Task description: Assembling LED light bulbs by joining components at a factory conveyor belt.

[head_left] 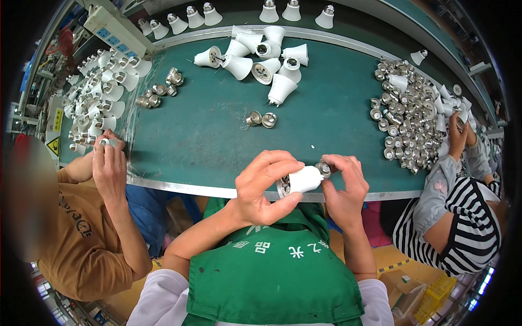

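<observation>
My left hand (267,188) is closed around a white bulb housing (304,180) just above the table's front edge, its wide end toward my palm. At the narrow end, my right hand (346,187) pinches a silver screw cap (324,169) between thumb and forefinger. The cap sits against the housing's neck; whether it is fully seated cannot be made out. Two loose screw caps (268,120) lie on the green table (206,130) beyond my hands. Farther back lies a cluster of white housings (237,66), some showing wires or their round inner plates.
A big heap of screw caps (402,119) lies at right, and several more caps (159,89) at left. Capped housings crowd the left end (109,89); others line the back ledge (194,17) near a power strip (111,33). Co-workers' hands (110,163) are busy at both sides.
</observation>
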Tool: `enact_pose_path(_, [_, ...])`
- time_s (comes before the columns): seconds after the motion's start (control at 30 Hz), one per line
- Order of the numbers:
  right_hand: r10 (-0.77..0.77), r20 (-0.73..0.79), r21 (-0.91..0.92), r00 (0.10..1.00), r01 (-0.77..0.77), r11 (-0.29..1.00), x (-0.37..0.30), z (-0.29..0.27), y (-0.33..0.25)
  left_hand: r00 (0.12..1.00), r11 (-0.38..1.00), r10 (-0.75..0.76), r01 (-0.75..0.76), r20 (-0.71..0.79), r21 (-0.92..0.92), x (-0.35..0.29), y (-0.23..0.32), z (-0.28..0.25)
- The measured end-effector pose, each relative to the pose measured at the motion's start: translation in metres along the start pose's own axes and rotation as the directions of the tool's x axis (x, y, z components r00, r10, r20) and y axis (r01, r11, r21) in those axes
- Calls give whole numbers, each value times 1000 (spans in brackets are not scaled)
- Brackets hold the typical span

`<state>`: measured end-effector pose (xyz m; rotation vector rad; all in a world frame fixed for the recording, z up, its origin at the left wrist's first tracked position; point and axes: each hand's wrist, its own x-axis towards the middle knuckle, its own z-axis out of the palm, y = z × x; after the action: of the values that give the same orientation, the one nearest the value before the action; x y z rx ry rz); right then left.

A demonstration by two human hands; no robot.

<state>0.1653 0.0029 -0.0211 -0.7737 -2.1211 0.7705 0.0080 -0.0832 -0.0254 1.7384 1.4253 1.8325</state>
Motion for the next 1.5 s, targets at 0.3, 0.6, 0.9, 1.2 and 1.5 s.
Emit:
enact_pose_path(0.3, [-70,9,-69,998,70,995,4,-3,-2,998,979,60,-57,-11,195,1,5,-2])
enact_pose_path(0.6, [-75,71,-104,995,82,991,8,-6,-5,995,979,82,-92,60,181,5,13,3])
enact_pose_path(0.9, [35,257,244,966,-100,965,10,-16,-8,840,664,-507,524,193,-534,-15,-10,-2])
enact_pose_path(1.2, [-48,242,157,969,10,987,15,-20,-9,842,645,-495,520,213,-560,-10,-16,2])
enact_pose_path(1.5, [-206,158,198,966,174,965,-4,-26,-14,821,678,-569,435,-48,-593,-4,17,37])
